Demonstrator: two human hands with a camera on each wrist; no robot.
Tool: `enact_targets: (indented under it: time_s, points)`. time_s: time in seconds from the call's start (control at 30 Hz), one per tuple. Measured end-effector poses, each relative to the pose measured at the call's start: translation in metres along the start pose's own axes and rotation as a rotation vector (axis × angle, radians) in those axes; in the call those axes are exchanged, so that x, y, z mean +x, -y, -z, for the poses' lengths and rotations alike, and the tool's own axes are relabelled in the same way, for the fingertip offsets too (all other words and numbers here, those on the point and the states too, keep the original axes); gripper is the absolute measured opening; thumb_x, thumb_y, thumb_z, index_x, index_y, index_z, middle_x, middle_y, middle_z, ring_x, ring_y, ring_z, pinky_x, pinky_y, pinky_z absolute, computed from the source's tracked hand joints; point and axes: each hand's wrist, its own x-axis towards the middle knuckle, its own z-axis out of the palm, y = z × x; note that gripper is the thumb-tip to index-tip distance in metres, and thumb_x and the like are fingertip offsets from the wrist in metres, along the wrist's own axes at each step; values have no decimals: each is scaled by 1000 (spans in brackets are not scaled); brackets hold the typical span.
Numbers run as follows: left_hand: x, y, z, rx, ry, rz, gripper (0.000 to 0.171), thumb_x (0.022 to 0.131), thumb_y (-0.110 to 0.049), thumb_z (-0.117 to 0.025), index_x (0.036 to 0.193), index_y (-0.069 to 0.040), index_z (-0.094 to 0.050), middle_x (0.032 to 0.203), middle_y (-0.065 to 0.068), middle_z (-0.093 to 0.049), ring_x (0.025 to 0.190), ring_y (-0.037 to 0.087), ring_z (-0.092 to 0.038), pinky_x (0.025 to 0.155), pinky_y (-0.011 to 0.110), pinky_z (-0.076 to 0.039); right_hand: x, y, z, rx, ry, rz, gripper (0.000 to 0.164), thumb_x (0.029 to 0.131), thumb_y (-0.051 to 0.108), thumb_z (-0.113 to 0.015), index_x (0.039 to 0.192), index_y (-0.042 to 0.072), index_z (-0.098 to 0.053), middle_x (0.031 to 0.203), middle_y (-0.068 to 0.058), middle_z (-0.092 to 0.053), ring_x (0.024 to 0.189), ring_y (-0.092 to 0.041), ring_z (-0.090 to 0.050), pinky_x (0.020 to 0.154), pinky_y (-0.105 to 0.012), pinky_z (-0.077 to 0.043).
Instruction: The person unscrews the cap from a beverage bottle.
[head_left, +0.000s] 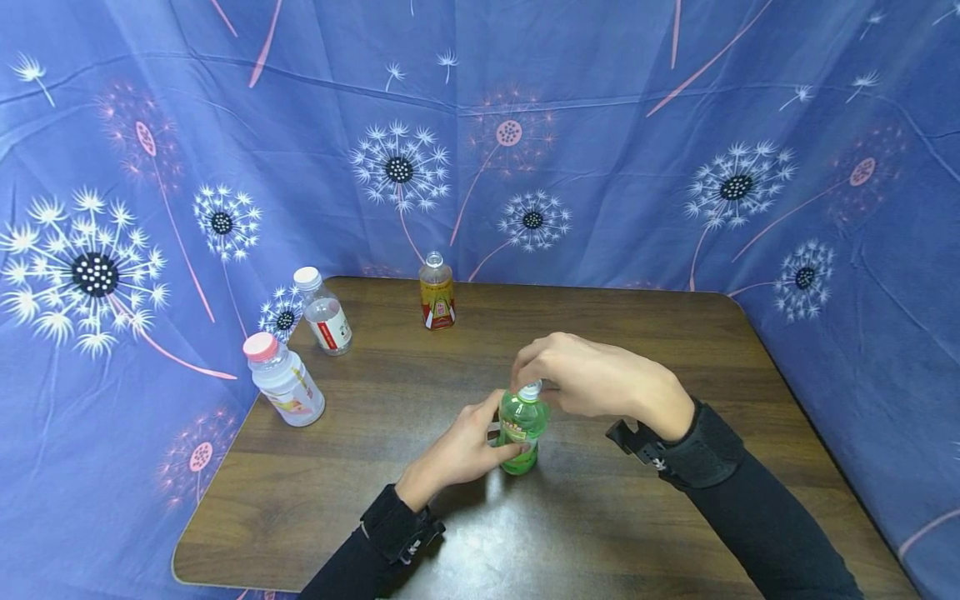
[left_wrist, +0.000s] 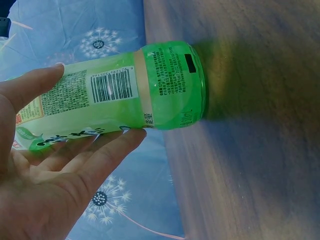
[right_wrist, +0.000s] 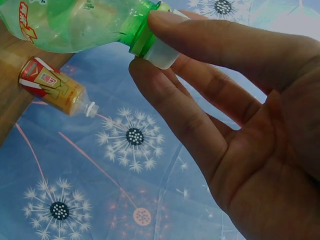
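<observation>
A green plastic bottle (head_left: 522, 417) stands upright on the wooden table in the head view. My left hand (head_left: 467, 443) holds its body, thumb on the near side and fingers around the far side. In the left wrist view the bottle's label (left_wrist: 114, 86) shows a barcode and small print, and its base rests at the tabletop. From above, my right hand (head_left: 581, 373) pinches the white cap (right_wrist: 164, 56) at the bottle's neck. Thumb and index finger press on opposite sides of the cap in the right wrist view; the other fingers sit behind.
An uncapped bottle with a yellow and red label (head_left: 437, 296) stands at the table's back. Toward the left edge are a clear bottle with a white cap (head_left: 324, 315) and a white bottle with a pink cap (head_left: 288, 385). Blue dandelion-print cloth (head_left: 600, 167) hangs around the table (head_left: 637, 517).
</observation>
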Motion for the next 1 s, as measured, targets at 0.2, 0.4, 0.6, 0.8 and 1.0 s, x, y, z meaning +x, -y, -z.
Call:
enact_targets:
  time_s: [0.2,0.4,0.6,0.8,1.0]
  points:
    - [-1,2,-2,3,-19,-13,59,94,-21,-81,143,-19,-48,133,-1,-70,124,19,-68,102,29,-57,1,2,-2,-60,-14,-62,19,89,9,-83,104,20,-81,90,11,-65,82,-3,-62,73,-22,-56]
    - [-1,3,-5,4,-34,-45,63,93,-17,-81,145,-17,-46,131,1,-70,123,17,-69,101,27,-57,2,2,-6,-146,-41,-77,8,90,18,-83,95,20,-78,78,11,-52,68,0,-51,61,-17,-48]
    - [-1,2,-6,5,-49,-54,63,93,-16,-81,145,-17,-45,131,3,-71,122,17,-69,99,28,-57,3,1,-9,-190,-72,-78,9,92,24,-82,94,17,-77,76,10,-52,64,2,-51,58,-18,-47]
    - [-1,2,-8,-16,-65,-59,63,94,-16,-80,147,-17,-46,133,4,-71,122,17,-69,99,27,-57,3,0,-12,-219,-106,-91,16,93,29,-81,94,14,-77,74,9,-52,59,2,-49,55,-19,-45]
    - [-1,2,-9,-6,-82,-73,64,94,-17,-80,148,-18,-45,133,3,-70,122,16,-69,99,28,-58,4,0,-15,-240,-133,-92,19,93,31,-81,91,13,-76,72,9,-52,59,0,-48,54,-20,-44]
